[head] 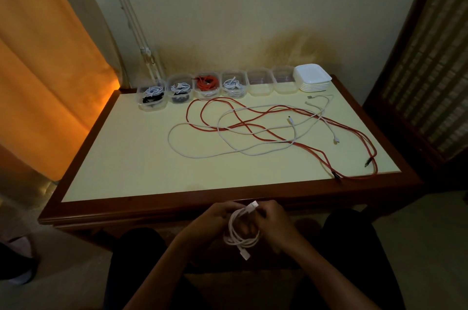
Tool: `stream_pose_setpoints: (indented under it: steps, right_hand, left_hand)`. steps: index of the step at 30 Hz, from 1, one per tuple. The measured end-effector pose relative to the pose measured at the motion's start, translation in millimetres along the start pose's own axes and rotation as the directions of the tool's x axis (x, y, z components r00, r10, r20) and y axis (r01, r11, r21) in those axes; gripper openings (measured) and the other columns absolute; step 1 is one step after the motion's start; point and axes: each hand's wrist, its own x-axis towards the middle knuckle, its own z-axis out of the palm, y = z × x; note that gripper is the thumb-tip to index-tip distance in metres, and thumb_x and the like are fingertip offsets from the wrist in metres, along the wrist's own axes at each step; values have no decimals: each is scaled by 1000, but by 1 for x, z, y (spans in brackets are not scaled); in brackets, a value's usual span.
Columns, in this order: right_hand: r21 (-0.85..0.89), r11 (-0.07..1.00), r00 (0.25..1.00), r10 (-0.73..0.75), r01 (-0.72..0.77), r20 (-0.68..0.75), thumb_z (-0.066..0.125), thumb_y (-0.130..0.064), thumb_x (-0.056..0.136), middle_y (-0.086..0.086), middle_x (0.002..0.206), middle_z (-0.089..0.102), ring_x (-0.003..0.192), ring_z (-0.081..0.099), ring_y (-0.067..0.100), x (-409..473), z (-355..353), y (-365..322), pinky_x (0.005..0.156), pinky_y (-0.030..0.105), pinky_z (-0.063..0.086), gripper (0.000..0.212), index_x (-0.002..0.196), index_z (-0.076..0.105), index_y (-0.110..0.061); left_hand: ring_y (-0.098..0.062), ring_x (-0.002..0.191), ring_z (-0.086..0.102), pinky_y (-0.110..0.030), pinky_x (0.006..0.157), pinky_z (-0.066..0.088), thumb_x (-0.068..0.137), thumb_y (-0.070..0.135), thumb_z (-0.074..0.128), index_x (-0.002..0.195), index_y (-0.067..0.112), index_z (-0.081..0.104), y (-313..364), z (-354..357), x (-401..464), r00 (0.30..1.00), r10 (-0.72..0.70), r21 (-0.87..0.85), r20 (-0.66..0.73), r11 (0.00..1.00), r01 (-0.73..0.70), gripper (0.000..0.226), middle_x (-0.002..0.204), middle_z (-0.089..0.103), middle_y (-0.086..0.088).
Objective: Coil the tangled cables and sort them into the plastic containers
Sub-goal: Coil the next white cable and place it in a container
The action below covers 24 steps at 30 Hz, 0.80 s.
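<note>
Below the table's front edge, my left hand [211, 221] and my right hand [274, 223] both hold a coiled white cable [240, 236]. One plug sticks up between my fingers and the other hangs down under the coil. On the table lie a tangled red cable [255, 136] and white cables [202, 156], loosely crossed over each other. Along the back edge stands a row of clear plastic containers: several at the left [152, 97] hold coiled cables, and two at the right [260, 83] hold nothing.
A stack of white lids [312, 78] sits at the back right of the yellow-topped table [121, 158] with a dark wooden frame. An orange curtain hangs at the left. A woven-panel cabinet stands at the right. My knees are below the table.
</note>
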Motion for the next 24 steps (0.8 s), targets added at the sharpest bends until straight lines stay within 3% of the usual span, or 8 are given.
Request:
stream_pose_setpoints:
  steps: [1,4,8,10,12,17,21,24]
  right_hand:
    - [-2,1000,999,8,-9,-41,58,-32,98,-2,66,69,60,64,5,0,2,2,57,29,45,28,74,71,-27]
    - [-71,997,992,29,-38,-123,59,-28,97,-4,74,71,69,65,5,2,7,4,63,34,50,21,80,71,-26]
    - [-178,984,999,21,-13,39,59,-29,95,-9,101,67,92,64,5,1,3,-5,80,32,56,13,105,67,-27]
    - [-206,979,984,33,4,177,65,-34,91,-7,116,55,105,57,8,0,-1,-6,86,24,51,31,121,61,-30]
    - [-189,982,986,2,30,166,66,-39,90,-7,119,51,108,54,6,0,-1,-5,88,19,47,39,127,59,-30]
    - [-135,983,991,-129,123,-39,67,-22,91,-4,83,70,76,64,5,11,-11,-13,68,22,51,9,89,74,-17]
    - [-94,995,994,-55,46,-93,69,-23,88,5,71,68,69,62,19,28,-48,-27,61,26,46,16,76,74,-14]
    - [-41,997,996,-67,65,-51,69,-20,88,9,71,68,72,63,23,31,-53,-32,63,31,48,15,76,75,-12]
  left_hand:
    - [-34,89,69,-40,79,57,88,-9,52,108,5,71,1,3,0,997,-65,-205,-43,977,55,31,100,70,-23]
    - [-29,70,66,-35,63,57,97,1,38,120,0,60,-2,12,0,965,-259,-742,-44,655,142,32,86,67,-23]
    - [-20,62,58,-30,58,49,101,9,39,120,3,56,0,21,0,936,-326,-663,-136,732,159,25,80,64,-15]
    - [-22,66,59,-33,61,49,103,7,38,115,5,54,1,19,1,915,-351,-590,-200,789,174,21,90,62,-17]
    - [-24,68,60,-35,63,50,102,5,37,113,6,54,3,17,0,915,-340,-546,-217,819,175,19,93,61,-18]
    - [-11,47,51,-25,45,43,100,4,44,113,6,52,8,14,-2,932,-306,-570,-192,808,148,16,69,53,-9]
    - [-11,47,45,-22,48,43,87,8,53,114,1,56,0,3,-12,968,-242,-768,-62,631,108,28,67,53,-8]
    - [-11,54,51,-21,52,44,83,0,52,115,-6,61,0,-2,-15,985,-160,-687,-61,723,75,34,70,55,-9]
